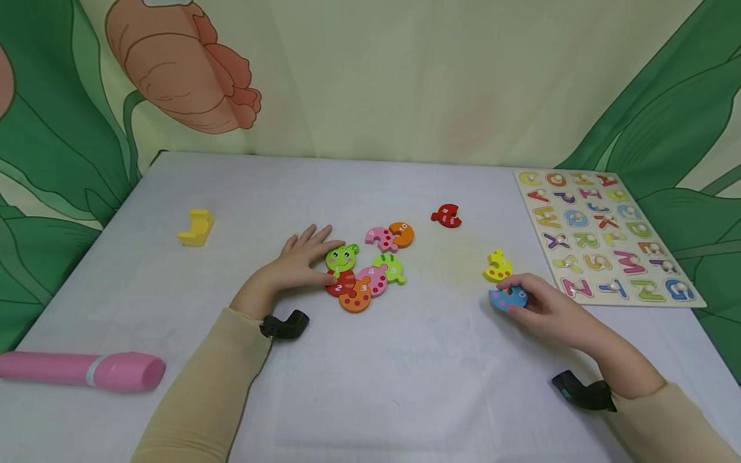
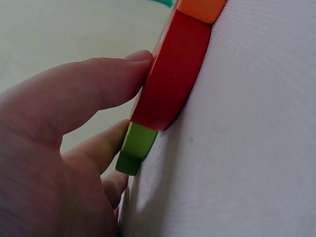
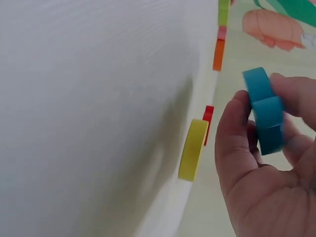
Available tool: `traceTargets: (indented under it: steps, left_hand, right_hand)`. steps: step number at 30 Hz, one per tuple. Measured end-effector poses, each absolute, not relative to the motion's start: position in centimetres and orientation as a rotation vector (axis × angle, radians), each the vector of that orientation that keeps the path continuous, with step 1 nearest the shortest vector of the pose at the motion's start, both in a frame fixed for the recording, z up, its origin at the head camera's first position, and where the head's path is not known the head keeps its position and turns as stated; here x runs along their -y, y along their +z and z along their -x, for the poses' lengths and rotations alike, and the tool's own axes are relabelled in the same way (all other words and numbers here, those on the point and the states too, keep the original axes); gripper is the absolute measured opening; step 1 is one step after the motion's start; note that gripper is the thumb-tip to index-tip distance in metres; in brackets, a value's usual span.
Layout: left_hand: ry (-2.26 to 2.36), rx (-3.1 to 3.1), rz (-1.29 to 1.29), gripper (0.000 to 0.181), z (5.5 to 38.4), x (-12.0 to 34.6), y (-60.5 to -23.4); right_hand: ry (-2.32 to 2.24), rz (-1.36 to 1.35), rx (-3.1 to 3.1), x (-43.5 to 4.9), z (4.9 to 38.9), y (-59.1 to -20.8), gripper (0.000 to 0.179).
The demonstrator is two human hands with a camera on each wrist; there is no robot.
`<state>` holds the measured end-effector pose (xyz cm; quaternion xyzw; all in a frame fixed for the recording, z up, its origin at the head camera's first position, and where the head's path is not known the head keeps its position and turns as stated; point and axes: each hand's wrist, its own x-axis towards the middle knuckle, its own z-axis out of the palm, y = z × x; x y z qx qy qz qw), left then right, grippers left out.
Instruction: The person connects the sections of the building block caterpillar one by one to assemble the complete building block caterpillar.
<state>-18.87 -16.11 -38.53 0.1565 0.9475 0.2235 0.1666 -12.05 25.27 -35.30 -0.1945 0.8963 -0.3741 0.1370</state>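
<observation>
My left hand [image 1: 296, 262] lies flat-fingered at the left side of a joined caterpillar puzzle. Its thumb touches the red puzzle piece [image 2: 173, 69], and a finger reaches the green frog-like head piece [image 1: 340, 258]. Orange [image 1: 355, 297], pink [image 1: 372, 280] and light green [image 1: 392, 267] pieces continue the curve. My right hand [image 1: 544, 305] pinches a blue spotted puzzle piece [image 3: 268, 116] between thumb and fingers, above the table. Just beyond it lies a yellow puzzle piece [image 1: 498, 265]. In the right wrist view that yellow piece stands apart from the hand.
A pink piece [image 1: 379, 238] touches an orange one [image 1: 402, 234] behind the caterpillar; a red piece [image 1: 447, 216] lies farther back. The letter board [image 1: 608, 238] sits at right. A yellow block [image 1: 199, 227] and a pink cylindrical object [image 1: 124, 372] are at left.
</observation>
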Motion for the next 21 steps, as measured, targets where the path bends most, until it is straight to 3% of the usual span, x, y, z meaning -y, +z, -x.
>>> traceTargets:
  steps: [6, 21]
  left_hand:
    - [0.641, -2.693, -0.454, 0.072, 18.9, 16.1, -38.5]
    - [0.635, -2.694, -0.442, 0.073, 18.9, 16.1, -38.5]
  right_hand:
    - [-1.165, 0.479, -2.505, -23.9, 12.9, -34.7, 0.057]
    - [-1.098, 0.589, -2.478, -15.6, 15.2, -35.0, 0.049]
